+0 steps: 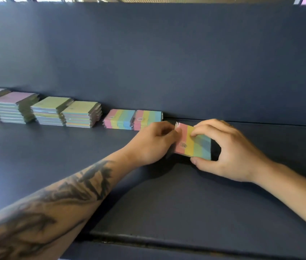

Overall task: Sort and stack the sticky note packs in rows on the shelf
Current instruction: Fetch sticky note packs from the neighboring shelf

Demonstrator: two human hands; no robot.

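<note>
1. Dark blue shelf (54, 156) with a tall back panel (148, 62) of the same colour; a strip of window or ceiling shows above the panel's top edge.
2. Left portion of the row, against the back panel: two stacks of packs with pink top faces (7, 106), standing side by side and touching.
3. Just to their right: two stacks of packs with green-yellow top faces (66, 112), lower than the pink-topped stacks, also side by side.
4. Next along the row, set slightly apart: two low striped stacks (132, 119), each top face banded pink, yellow, green and blue.
5. Held pack (193, 145): one striped sticky note pack in clear wrap, tilted, with its pink band toward the left; it sits just right of the striped stacks, near the back panel. Whether it touches the shelf cannot be told.
6. Left hand (152, 143): fingers curled, fingertips pinching the pink edge and upper left corner of the held pack; the forearm carries a dark tattoo (54, 199).
7. Right hand (229, 147): fingers arched over the top of the held pack, thumb pressed against its lower blue corner, so the pack is clamped between them.
</note>
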